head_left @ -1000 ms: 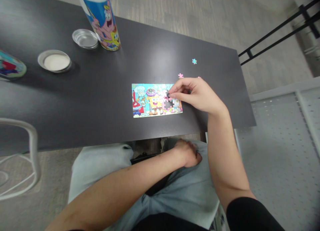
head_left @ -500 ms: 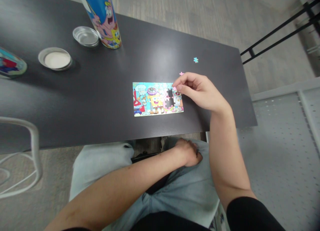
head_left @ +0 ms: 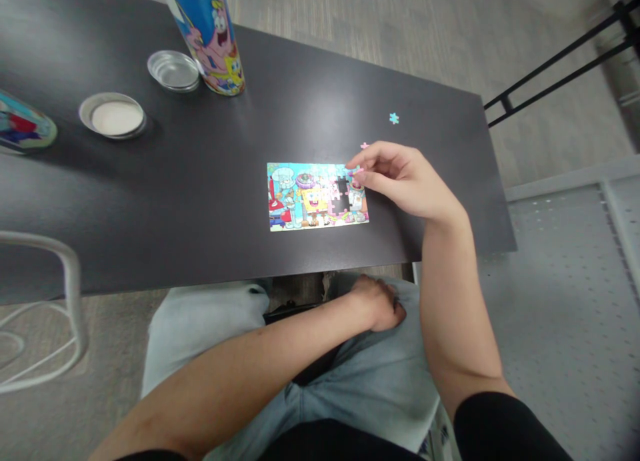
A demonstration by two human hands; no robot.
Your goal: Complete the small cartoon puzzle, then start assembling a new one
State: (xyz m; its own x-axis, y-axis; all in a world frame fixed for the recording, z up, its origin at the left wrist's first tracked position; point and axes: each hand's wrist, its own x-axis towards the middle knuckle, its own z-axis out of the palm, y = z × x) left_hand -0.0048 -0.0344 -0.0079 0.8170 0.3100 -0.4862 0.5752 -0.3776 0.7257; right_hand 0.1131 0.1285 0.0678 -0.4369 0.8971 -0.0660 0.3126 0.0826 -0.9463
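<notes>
Puzzle [head_left: 314,198] lies glossy and rectangular on smooth tabletop [head_left: 200,201]

Light from above casts hazy glare on the tabletop [head_left: 320,111] and bleaches part of the puzzle [head_left: 314,198], while the view's edges look soft.

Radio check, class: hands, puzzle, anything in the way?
Right hand at puzzle's right end, grip unclear. Left hand on lap. Puzzle flat on table, gap showing. Right hand hides its far right corner.
</notes>
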